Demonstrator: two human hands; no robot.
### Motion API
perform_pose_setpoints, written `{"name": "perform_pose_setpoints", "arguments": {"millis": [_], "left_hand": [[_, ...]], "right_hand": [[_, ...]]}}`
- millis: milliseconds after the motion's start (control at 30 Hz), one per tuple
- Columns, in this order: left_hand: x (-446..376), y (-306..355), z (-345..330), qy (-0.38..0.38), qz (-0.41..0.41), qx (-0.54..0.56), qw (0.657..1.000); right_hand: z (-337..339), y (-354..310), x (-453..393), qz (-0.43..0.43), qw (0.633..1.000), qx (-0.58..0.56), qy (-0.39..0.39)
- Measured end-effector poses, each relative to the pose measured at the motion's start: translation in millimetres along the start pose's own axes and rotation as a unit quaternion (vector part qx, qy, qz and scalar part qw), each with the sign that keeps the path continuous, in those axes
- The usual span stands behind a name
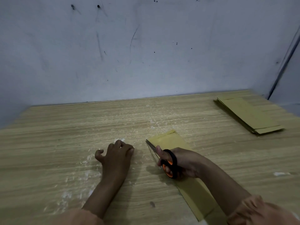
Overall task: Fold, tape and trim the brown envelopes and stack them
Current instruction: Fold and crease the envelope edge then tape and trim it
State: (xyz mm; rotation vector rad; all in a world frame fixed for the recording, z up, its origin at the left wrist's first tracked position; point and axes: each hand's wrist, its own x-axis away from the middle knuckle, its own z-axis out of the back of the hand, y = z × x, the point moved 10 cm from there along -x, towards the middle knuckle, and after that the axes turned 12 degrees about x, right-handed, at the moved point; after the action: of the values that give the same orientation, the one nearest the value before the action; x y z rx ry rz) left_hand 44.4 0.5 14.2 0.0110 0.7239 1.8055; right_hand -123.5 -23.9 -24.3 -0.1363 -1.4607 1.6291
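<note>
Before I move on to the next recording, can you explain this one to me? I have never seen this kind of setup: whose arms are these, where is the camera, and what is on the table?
There is no machine here. A person works with bare hands, and the single picture comes from a wide-angle camera worn on their head, looking forward and down. That is why both arms reach in from the bottom edge.

The right hand holds scissors with black and orange handles; the blades point away, along the left edge of a brown envelope lying flat under that hand. The left hand rests on the wooden table with fingers curled; something small and white shows at its fingertips, but I cannot tell what it is.

At the far right lies a stack of brown envelopes. White specks and smears dot the table. Behind it stands a scuffed pale wall.
</note>
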Motion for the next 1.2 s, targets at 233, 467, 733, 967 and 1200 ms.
{"name": "perform_pose_setpoints", "arguments": {"millis": [233, 467, 733, 967, 1200], "left_hand": [[1, 4, -8, -0.042, -0.016, -0.045, 0.998], [2, 3, -4, -0.028, -0.029, -0.006, 0.999], [2, 4, 1, 0.027, -0.121, -0.010, 0.992], [0, -5, -5, 0.004, -0.077, -0.019, 0.997], [-3, -2, -8, -0.020, -0.120, -0.047, 0.991]], "right_hand": [[-1, 0, -1, 0.002, 1.000, 0.004, -0.001], [0, 0, -1, 0.005, 1.000, 0.002, 0.001], [1, -1, -2, 0.002, 1.000, 0.008, 0.000], [1, 2, -2, -0.003, 1.000, 0.012, -0.002], [0, 0, -1, -0.008, 1.000, 0.025, -0.005]]}}
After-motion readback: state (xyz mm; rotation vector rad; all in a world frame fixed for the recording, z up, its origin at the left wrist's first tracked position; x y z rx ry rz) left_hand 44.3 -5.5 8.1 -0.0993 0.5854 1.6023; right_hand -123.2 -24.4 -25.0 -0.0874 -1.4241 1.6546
